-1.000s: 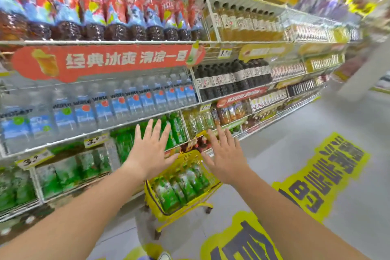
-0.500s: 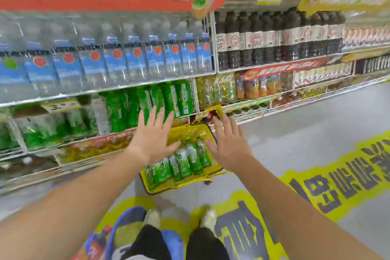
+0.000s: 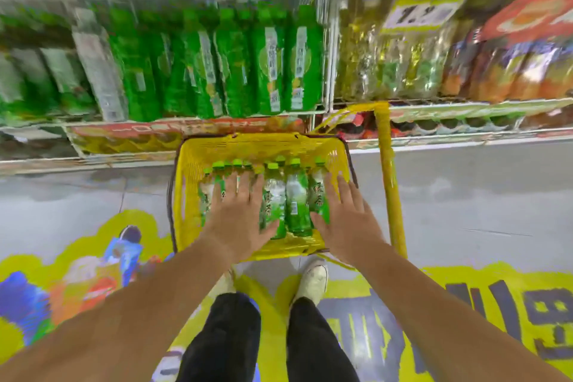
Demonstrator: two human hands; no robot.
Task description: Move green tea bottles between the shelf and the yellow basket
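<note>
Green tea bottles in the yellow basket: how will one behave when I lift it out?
Probably firm and fairly heavy for its size: the green tea bottles look capped and full. They are round and lie side by side in the yellow basket, so neighbours may roll into the gap. The glossy labels may be slippery.

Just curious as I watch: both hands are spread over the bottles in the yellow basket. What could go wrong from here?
1. The green tea bottles lie packed side by side in the yellow basket. The left hand and right hand are both flat and open, so they may struggle to get fingers round one, and it could slip.
2. The upright handle stands just beside the right hand; a lift toward the shelf might knock it.
</note>
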